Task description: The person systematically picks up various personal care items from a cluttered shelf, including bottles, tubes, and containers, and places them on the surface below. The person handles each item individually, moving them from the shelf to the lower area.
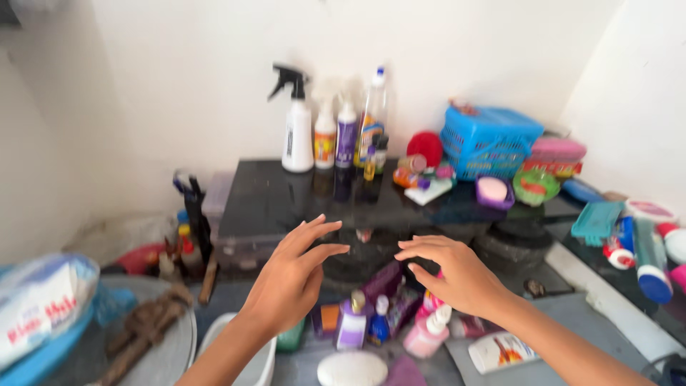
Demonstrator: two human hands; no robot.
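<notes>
My left hand [291,275] and my right hand [457,275] hover side by side, fingers spread, holding nothing. They hang in front of a black glossy shelf [271,204] and above a cluster of small bottles: a lilac bottle [351,323], a small blue bottle [379,323] and a pink bottle with a white cap [427,334]. A white oval soap [351,369] lies below them. At the back of the shelf stand a white spray bottle with a black trigger [296,136], an orange-labelled bottle [325,139], a purple bottle [346,139] and a tall clear bottle [373,118].
A blue plastic basket [488,143], a red round thing [425,148], a pink box [557,154], a purple soap dish [493,191] and a green dish [536,186] crowd the shelf's right. More tubes and a teal brush [597,220] lie at right. A white printed bag [39,304] sits at left.
</notes>
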